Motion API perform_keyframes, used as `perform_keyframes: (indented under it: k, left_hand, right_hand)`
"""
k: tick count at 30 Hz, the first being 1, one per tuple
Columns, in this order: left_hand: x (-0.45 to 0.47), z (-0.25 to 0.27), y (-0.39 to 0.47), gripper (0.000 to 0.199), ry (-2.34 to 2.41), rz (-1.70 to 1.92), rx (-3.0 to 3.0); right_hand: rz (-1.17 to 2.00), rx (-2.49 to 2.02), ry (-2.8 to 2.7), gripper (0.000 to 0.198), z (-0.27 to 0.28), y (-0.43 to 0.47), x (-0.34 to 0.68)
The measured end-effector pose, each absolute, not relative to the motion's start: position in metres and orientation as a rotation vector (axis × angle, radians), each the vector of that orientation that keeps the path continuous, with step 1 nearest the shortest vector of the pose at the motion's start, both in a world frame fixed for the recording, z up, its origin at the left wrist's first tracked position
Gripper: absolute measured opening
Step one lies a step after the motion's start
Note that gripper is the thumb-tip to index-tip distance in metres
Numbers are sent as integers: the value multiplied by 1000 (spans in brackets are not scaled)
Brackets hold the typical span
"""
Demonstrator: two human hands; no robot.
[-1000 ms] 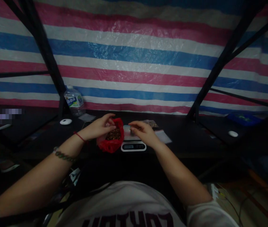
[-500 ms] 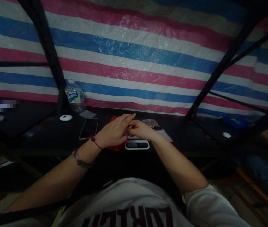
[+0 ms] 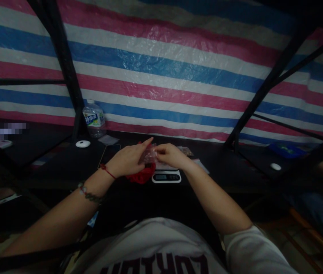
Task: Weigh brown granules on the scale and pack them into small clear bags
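Observation:
Between my hands is a small clear plastic bag point(image 3: 150, 154), held over a red bag point(image 3: 140, 176). My left hand point(image 3: 128, 160) has its index finger stretched out and seems to grip the bag's left side between thumb and the other fingers, partly hidden. My right hand point(image 3: 169, 155) pinches the bag's upper right edge. Below the right hand sits a white digital scale point(image 3: 167, 177), its display facing me; the hand covers part of its platform. A small bag of brownish bits point(image 3: 186, 151) and a flat clear bag point(image 3: 201, 166) lie beyond my right wrist.
A phone point(image 3: 109, 154) lies left of my left hand. Behind it stand a plastic bottle point(image 3: 94, 121), a flat packet point(image 3: 108, 139) and a white rounded object point(image 3: 83, 144). A blue tray point(image 3: 285, 150) is at the far right. Dark posts point(image 3: 70, 76) flank the black table.
My hands have moved apart, the left one shifting left, so the clear bag between them now shows. More of the red bag is visible below. The view has shifted slightly.

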State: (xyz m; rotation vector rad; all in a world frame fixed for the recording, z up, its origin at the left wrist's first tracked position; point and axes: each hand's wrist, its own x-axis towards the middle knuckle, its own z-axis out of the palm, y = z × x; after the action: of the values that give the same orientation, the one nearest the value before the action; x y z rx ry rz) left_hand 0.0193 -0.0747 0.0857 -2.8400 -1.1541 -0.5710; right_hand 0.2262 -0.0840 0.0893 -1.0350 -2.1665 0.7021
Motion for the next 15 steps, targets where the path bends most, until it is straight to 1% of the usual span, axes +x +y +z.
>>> perform_keyframes:
  k: [4, 7, 8, 10, 12, 15]
  left_hand:
    - [16, 87, -76, 82, -1106, -558, -2821]
    - [18, 92, -78, 79, -1084, -623, -2835]
    - [19, 94, -79, 76, -1092, -661, -2851]
    - [21, 94, -77, 60, -1146, -775, -2876]
    - [19, 88, -72, 46, -1266, -968, -2827]
    - [9, 71, -62, 42, -1478, -1235, -2622]
  right_hand:
    - [671, -1052, -2245, 28, 93, -89, 226]
    - [638, -1056, -2256, 25, 98, -86, 220]
    - [624, -1045, -2264, 22, 100, -84, 217]
    - [617, -1007, -2262, 15, 104, -76, 210]
    - [629, -993, -2181, 14, 108, -66, 203]
    - [585, -1085, -2038, 25, 105, -46, 197]
